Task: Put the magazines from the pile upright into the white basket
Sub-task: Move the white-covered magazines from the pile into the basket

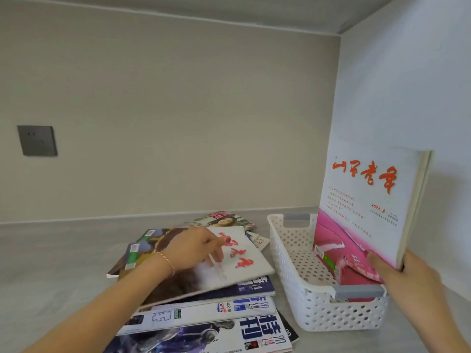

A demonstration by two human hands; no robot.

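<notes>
Right hand: the right hand (407,273) grips a white and pink magazine (367,200) by its lower right corner, thumb on the cover, fingers curled behind the spine edge.
Held magazine: it stands upright with its long axis vertical, cover facing the person, its bottom edge down inside the white basket (293,253) at the basket's right side.
Basket: it sits on the counter (51,256) just right of the pile, its long side running away from the person, grey handles at both ends.
Left hand: the left hand (196,248) lies on the top magazine (244,253) of the pile (204,309), fingers loosely bent and pressing on the cover, not closed round anything I can make out.
Pile: several magazines lie flat and fanned out, spines roughly across the person's view, with more behind.
Key relation: the top magazine lies flat directly under the left fingers, its free right edge pointing at the basket; the left hand is far the nearer one.
Next move, as I judge it: lift that right edge, turn the magazine onto its short edge, and slot it left of the standing one.
</notes>
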